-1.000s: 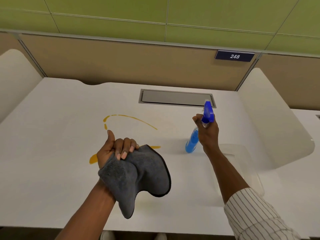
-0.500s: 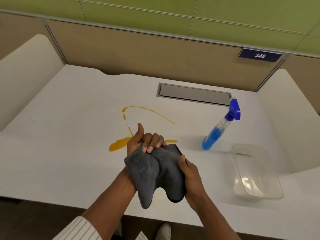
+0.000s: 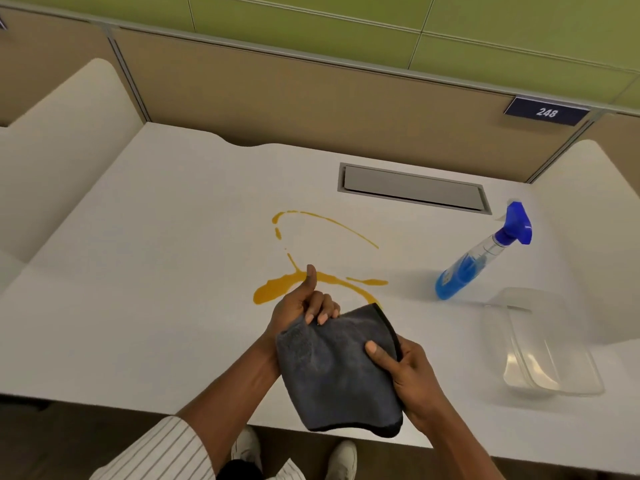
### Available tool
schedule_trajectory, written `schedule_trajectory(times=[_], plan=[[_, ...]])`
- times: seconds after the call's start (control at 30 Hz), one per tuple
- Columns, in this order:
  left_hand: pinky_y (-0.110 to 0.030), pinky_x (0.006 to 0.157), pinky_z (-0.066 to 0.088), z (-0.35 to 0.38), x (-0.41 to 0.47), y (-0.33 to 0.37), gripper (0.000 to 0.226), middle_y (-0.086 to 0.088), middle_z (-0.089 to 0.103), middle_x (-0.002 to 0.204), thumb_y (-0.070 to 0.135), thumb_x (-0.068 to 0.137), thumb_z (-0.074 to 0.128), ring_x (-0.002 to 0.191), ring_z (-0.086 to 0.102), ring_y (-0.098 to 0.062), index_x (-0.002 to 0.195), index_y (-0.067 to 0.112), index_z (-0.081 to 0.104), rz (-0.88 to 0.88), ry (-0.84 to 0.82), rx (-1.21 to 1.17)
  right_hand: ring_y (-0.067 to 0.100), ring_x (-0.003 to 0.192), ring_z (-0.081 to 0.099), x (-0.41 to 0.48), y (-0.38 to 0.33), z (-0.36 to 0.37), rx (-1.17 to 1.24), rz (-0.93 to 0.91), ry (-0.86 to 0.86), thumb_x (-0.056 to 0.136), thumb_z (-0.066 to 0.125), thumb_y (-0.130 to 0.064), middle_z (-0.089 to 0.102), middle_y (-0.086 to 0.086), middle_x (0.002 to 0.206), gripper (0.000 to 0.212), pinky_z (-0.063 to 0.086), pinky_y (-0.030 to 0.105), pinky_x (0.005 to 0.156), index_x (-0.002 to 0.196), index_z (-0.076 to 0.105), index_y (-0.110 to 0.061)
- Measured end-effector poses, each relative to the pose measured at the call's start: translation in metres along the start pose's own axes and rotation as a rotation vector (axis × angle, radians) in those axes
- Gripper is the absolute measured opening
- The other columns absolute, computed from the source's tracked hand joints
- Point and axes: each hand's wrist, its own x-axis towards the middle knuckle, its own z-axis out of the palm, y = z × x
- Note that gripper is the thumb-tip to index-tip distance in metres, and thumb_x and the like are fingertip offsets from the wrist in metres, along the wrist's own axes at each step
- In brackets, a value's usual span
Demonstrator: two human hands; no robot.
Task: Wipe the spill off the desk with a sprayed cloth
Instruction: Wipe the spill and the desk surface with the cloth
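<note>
A grey cloth [image 3: 337,372] hangs above the white desk [image 3: 138,306] near its front edge, held by both hands. My left hand [image 3: 304,306] grips its top left corner with the thumb up. My right hand [image 3: 405,372] pinches its right edge. An orange-yellow spill [image 3: 273,289] lies on the desk just beyond the cloth, with thin streaks arcing further back; my left hand hides part of it. A spray bottle [image 3: 481,258] with blue liquid and a blue trigger head stands alone to the right.
A clear plastic container [image 3: 547,355] sits at the right, near the bottle. A grey cable hatch [image 3: 412,187] is set into the desk at the back. White side dividers [image 3: 52,140] and a tan partition enclose the desk. My shoes show below the front edge.
My right hand let go of the spray bottle, left it standing on the desk, and came over to take the cloth's right edge. The cloth is now spread between both hands.
</note>
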Motion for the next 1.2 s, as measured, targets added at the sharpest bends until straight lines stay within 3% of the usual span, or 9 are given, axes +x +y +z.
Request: schedule_trajectory(times=[0.2, 0.33, 0.47, 0.53, 0.73, 0.8, 0.87, 0.97, 1.2], plan=[[-0.053, 0.104, 0.053, -0.02, -0.012, 0.014, 0.061, -0.021, 0.069, 0.079, 0.054, 0.097, 0.065, 0.087, 0.068, -0.035, 0.062, 0.005, 0.056, 0.041, 0.177, 0.023, 0.027, 0.097, 0.078, 0.0, -0.004, 0.012, -0.044, -0.045, 0.107, 0.088, 0.07, -0.042, 0.081, 0.006, 0.106, 0.041, 0.063, 0.046, 0.086, 0.118, 0.071, -0.014], [-0.048, 0.103, 0.053, -0.067, -0.016, 0.034, 0.047, -0.015, 0.082, 0.093, 0.04, 0.103, 0.062, 0.097, 0.076, -0.024, 0.084, 0.001, 0.079, 0.246, 0.405, 0.515, 0.023, 0.094, 0.078, -0.004, -0.01, -0.002, -0.043, -0.102, 0.279, 0.095, 0.066, -0.033, 0.081, 0.003, 0.104, 0.029, 0.063, 0.041, 0.08, 0.117, 0.071, -0.015], [-0.043, 0.091, 0.051, -0.126, -0.029, 0.043, 0.034, -0.001, 0.078, 0.079, 0.042, 0.095, 0.076, 0.086, 0.07, -0.021, 0.074, 0.014, 0.074, 0.358, 0.739, 0.803, 0.015, 0.086, 0.074, -0.004, -0.01, -0.012, -0.173, -0.173, 0.57, 0.096, 0.064, -0.039, 0.078, -0.016, 0.092, 0.023, 0.061, 0.028, 0.074, 0.112, 0.068, -0.023], [-0.049, 0.09, 0.051, -0.151, -0.035, 0.042, 0.028, 0.005, 0.074, 0.082, 0.039, 0.091, 0.081, 0.089, 0.065, -0.023, 0.077, 0.017, 0.069, 0.457, 0.848, 1.04, 0.014, 0.085, 0.069, 0.002, -0.003, -0.014, -0.317, -0.212, 0.691, 0.098, 0.062, -0.038, 0.073, -0.011, 0.096, 0.033, 0.058, 0.033, 0.081, 0.121, 0.065, -0.016], [-0.042, 0.081, 0.042, -0.197, -0.041, 0.021, 0.022, 0.001, 0.067, 0.097, 0.017, 0.083, 0.086, 0.097, 0.061, -0.029, 0.085, 0.018, 0.065, 0.666, 0.783, 1.499, 0.03, 0.089, 0.06, 0.04, 0.061, 0.003, -0.724, -0.391, 0.778, 0.092, 0.077, -0.018, 0.061, 0.012, 0.104, 0.028, 0.055, 0.041, 0.072, 0.109, 0.058, -0.007], [-0.041, 0.086, 0.042, -0.202, -0.042, 0.013, 0.016, -0.003, 0.066, 0.113, 0.022, 0.085, 0.077, 0.11, 0.059, -0.032, 0.095, 0.017, 0.066, 0.653, 0.767, 1.563, 0.035, 0.098, 0.06, 0.058, 0.087, 0.02, -0.824, -0.331, 0.718, 0.092, 0.078, -0.02, 0.061, 0.017, 0.114, 0.031, 0.057, 0.048, 0.079, 0.109, 0.057, -0.006], [-0.045, 0.098, 0.045, -0.205, -0.045, 0.005, 0.031, -0.008, 0.062, 0.135, 0.029, 0.086, 0.07, 0.127, 0.055, -0.033, 0.112, 0.013, 0.067, 0.599, 0.747, 1.598, 0.035, 0.111, 0.061, 0.07, 0.108, 0.041, -0.872, -0.247, 0.626, 0.096, 0.073, -0.028, 0.061, 0.017, 0.129, 0.036, 0.057, 0.053, 0.093, 0.12, 0.056, -0.007], [-0.048, 0.113, 0.043, -0.207, -0.048, -0.001, 0.047, -0.011, 0.049, 0.157, 0.035, 0.093, 0.064, 0.144, 0.046, -0.033, 0.132, 0.008, 0.06, 0.546, 0.726, 1.647, 0.039, 0.138, 0.049, 0.081, 0.125, 0.063, -0.824, -0.195, 0.59, 0.099, 0.067, -0.03, 0.05, 0.02, 0.152, 0.056, 0.042, 0.057, 0.116, 0.143, 0.043, -0.007], [-0.055, 0.118, 0.041, -0.199, -0.046, -0.004, 0.058, -0.019, 0.039, 0.165, 0.04, 0.101, 0.046, 0.152, 0.038, -0.038, 0.144, 0.001, 0.051, 0.425, 0.741, 1.824, 0.028, 0.161, 0.012, 0.101, 0.116, 0.061, -1.015, -0.22, 0.522, 0.106, 0.053, -0.039, 0.019, 0.007, 0.173, 0.072, 0.017, 0.055, 0.13, 0.164, 0.016, -0.016]])
